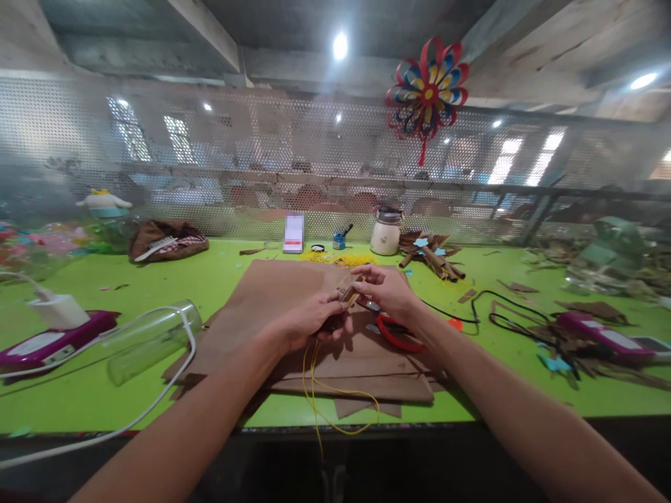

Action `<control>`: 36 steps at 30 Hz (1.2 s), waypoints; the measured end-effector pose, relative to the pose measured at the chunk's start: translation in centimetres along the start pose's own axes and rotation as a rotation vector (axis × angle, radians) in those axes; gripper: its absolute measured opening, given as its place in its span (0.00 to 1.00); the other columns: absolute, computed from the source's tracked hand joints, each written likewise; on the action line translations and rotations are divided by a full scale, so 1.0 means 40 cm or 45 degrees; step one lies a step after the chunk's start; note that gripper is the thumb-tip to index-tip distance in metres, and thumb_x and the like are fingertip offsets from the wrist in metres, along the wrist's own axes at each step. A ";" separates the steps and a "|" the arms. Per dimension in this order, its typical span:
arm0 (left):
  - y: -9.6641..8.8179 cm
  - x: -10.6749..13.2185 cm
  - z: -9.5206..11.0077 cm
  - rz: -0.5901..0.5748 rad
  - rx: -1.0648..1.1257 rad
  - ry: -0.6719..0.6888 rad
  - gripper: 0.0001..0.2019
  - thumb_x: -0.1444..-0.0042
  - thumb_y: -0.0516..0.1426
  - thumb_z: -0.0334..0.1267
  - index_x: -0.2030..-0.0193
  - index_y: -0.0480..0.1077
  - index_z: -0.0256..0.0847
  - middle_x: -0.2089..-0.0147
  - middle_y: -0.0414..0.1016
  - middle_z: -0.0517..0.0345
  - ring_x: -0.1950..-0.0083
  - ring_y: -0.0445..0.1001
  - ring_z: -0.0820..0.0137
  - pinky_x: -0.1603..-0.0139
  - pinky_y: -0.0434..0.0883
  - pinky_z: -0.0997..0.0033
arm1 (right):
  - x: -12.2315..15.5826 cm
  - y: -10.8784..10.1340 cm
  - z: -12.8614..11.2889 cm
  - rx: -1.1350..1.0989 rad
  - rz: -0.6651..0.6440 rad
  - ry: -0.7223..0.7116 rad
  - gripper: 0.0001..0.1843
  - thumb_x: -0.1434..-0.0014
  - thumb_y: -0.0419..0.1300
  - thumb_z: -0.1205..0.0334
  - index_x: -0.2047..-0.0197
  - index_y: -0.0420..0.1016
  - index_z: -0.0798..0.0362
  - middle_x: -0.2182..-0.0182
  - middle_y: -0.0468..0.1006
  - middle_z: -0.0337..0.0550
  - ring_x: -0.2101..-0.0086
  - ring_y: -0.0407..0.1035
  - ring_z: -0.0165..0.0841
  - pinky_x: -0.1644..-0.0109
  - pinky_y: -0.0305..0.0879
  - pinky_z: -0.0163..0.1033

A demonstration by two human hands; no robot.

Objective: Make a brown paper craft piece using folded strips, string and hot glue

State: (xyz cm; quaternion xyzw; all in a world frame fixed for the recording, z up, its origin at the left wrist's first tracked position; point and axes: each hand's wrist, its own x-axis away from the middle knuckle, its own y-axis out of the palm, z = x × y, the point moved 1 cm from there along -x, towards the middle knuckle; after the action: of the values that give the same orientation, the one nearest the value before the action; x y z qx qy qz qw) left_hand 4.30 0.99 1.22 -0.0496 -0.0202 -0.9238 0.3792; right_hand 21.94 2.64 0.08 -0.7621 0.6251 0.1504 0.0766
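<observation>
Perforated screen (pixel 361 150), concrete ceiling (pixel 283 28)

Table (pixel 220 272) was lime green; paper sheets (pixel 283 293) plain brown, small piece in the hands (pixel 350 296) brown too. Thread (pixel 313 370) was bright yellow, so were the shreds (pixel 356 260). Scissors (pixel 393 340) had red handles, silvery blades. Flower ornament (pixel 428 94) mixed red, blue and yellow petals. Small bottle (pixel 339 242) was blue, jar (pixel 385 237) off-white with dark lid. Cloth bundle (pixel 183 244) was brown, with reddish-and-white checks. Power strip on the left (pixel 99 323) was purple, its cable (pixel 189 335) white; mesh panel (pixel 314 133) showed grey, dotted with holes
</observation>
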 end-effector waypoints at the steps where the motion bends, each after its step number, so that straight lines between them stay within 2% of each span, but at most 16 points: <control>1: -0.001 -0.002 -0.001 0.024 -0.017 -0.014 0.11 0.45 0.54 0.42 0.60 0.65 0.37 0.70 0.73 0.54 0.79 0.65 0.79 0.82 0.55 0.81 | -0.001 -0.001 0.002 -0.007 0.019 -0.004 0.21 0.58 0.67 0.59 0.59 0.72 0.56 0.75 0.74 0.37 0.77 0.68 0.27 0.72 0.64 0.34; 5: -0.008 -0.012 -0.013 0.107 -0.100 -0.028 0.14 0.46 0.54 0.46 0.62 0.66 0.36 0.74 0.71 0.56 0.79 0.66 0.77 0.82 0.57 0.80 | -0.009 -0.008 0.009 -0.059 0.108 0.003 0.21 0.61 0.69 0.59 0.62 0.73 0.56 0.77 0.73 0.35 0.77 0.68 0.26 0.72 0.64 0.34; 9: -0.006 -0.014 -0.017 0.116 -0.123 -0.002 0.15 0.46 0.53 0.48 0.60 0.66 0.37 0.77 0.67 0.61 0.82 0.62 0.79 0.82 0.57 0.80 | -0.013 -0.016 0.015 -0.086 0.186 0.027 0.21 0.62 0.69 0.60 0.63 0.73 0.57 0.77 0.73 0.36 0.79 0.66 0.25 0.73 0.63 0.33; 17: 0.008 -0.003 0.006 0.133 -0.044 -0.069 0.13 0.48 0.57 0.43 0.60 0.67 0.36 0.79 0.60 0.66 0.81 0.55 0.82 0.82 0.50 0.83 | -0.025 -0.024 0.041 -0.201 0.196 0.083 0.21 0.64 0.70 0.60 0.65 0.73 0.57 0.78 0.73 0.34 0.80 0.66 0.24 0.76 0.62 0.32; 20: 0.011 -0.001 0.007 0.189 -0.020 -0.080 0.12 0.49 0.57 0.43 0.61 0.67 0.37 0.79 0.54 0.68 0.81 0.51 0.82 0.82 0.47 0.84 | -0.028 -0.023 0.051 -0.200 0.197 0.105 0.21 0.64 0.70 0.59 0.66 0.72 0.56 0.78 0.73 0.34 0.80 0.66 0.24 0.75 0.63 0.32; 23: 0.008 -0.004 -0.001 0.248 -0.009 -0.089 0.14 0.50 0.58 0.43 0.60 0.68 0.37 0.78 0.55 0.67 0.79 0.52 0.82 0.82 0.47 0.85 | -0.029 -0.023 0.055 -0.190 0.185 0.129 0.20 0.64 0.70 0.59 0.66 0.72 0.56 0.78 0.73 0.35 0.80 0.67 0.24 0.75 0.63 0.32; 28: -0.001 -0.011 -0.009 0.247 -0.023 -0.124 0.16 0.50 0.58 0.44 0.58 0.67 0.36 0.77 0.54 0.67 0.80 0.50 0.81 0.82 0.44 0.83 | -0.026 -0.035 0.039 -0.141 0.158 0.206 0.17 0.58 0.68 0.56 0.67 0.71 0.56 0.76 0.74 0.38 0.78 0.70 0.27 0.74 0.65 0.32; 32: 0.001 -0.007 -0.001 0.248 -0.077 -0.119 0.15 0.48 0.56 0.43 0.58 0.66 0.34 0.78 0.52 0.68 0.81 0.46 0.82 0.82 0.42 0.82 | -0.028 -0.050 0.017 -0.046 0.263 0.240 0.12 0.49 0.62 0.54 0.69 0.69 0.56 0.79 0.73 0.39 0.81 0.68 0.26 0.79 0.63 0.30; 36: -0.003 -0.006 0.003 0.282 -0.139 -0.080 0.16 0.49 0.55 0.44 0.59 0.66 0.34 0.78 0.53 0.67 0.81 0.48 0.81 0.82 0.44 0.81 | -0.027 -0.051 0.002 0.105 0.350 0.210 0.09 0.47 0.59 0.59 0.71 0.69 0.56 0.79 0.72 0.39 0.83 0.65 0.23 0.81 0.60 0.28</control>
State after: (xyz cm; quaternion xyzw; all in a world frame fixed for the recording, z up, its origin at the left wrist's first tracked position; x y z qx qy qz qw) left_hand 4.41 1.25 1.30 -0.1009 0.0238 -0.8740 0.4748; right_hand 23.73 4.08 0.21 -0.6753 0.7333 0.0708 0.0349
